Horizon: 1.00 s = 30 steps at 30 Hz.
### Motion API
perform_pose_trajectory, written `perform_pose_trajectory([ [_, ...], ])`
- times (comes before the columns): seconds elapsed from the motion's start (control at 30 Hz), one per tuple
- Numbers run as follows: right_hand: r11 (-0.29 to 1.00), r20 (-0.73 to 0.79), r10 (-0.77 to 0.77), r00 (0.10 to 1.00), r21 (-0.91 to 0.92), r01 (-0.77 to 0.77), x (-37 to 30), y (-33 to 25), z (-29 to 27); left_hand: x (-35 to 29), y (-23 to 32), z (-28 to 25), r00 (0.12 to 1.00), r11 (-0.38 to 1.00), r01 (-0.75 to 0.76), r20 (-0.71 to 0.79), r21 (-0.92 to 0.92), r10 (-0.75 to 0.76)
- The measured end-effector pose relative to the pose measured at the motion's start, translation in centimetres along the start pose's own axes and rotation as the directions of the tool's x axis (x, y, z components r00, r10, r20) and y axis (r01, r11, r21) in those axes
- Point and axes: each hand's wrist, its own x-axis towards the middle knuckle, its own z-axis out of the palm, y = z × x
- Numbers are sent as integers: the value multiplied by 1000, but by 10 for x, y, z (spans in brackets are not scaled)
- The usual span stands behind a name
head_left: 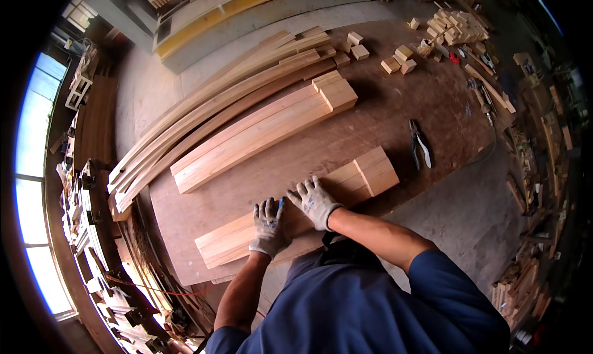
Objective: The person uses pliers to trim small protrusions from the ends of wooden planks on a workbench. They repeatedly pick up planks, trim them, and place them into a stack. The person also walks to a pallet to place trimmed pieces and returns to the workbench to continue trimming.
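A blue shirt [358, 308] is nearest; beyond it, the gloved left hand [269, 227] and right hand [314, 203], fingers loosely spread, lie atop the near timber stack [223, 240], seemingly gripping nothing, along the worktop's [176, 230] near side.

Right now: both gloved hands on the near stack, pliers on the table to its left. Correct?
Wrong side: the head view shows pliers on the table, right of the near stack. Left hand and right hand, gloved, are on it.
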Motion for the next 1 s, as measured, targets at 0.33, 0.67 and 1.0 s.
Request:
perform_pose_trajectory([
  [0.33,990,30,17,999,140,-21,-30,-29,5,3,-30,-30,993,958,-64,73,-281,88],
  [0.67,978,149,120,981,150,-143,-32,-38,-32,205,-135,-96,997,997,66,-35,39,-64],
  [1.0,976,204,111,973,163,-145,-12,-54,-33,252,-114,-94,998,988,-34,64,153,24],
])
